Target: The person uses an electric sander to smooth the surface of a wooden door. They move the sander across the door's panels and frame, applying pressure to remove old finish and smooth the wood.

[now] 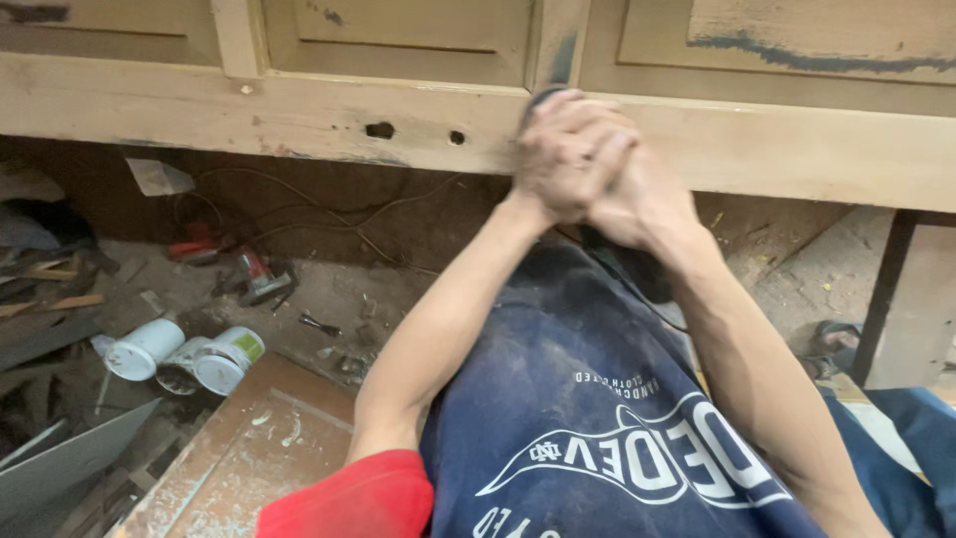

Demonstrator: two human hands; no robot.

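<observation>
overall light: soft and even, moderately bright on the pale wooden cabinet frame (pixel 299 110)
shadows: deep under the frame, where the floor clutter sinks into gloom
glare: none, save the white plastic jars (pixel 189 354), which catch the most light
blur: the clasped hands (pixel 588 159) are smeared by motion, knuckles indistinct
focus: the dark blue apron (pixel 588 399) is fairly crisp, while floor debris at the left is soft
edges: slight wide-angle stretch at the corners

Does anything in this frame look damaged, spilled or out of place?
Yes. The wooden rail has two rough holes and chipped, worn paint. On the dusty floor, white containers lie tipped on their sides among scraps, loose wires and a power tool. Both hands clasp together on a dark tool against the rail.
</observation>
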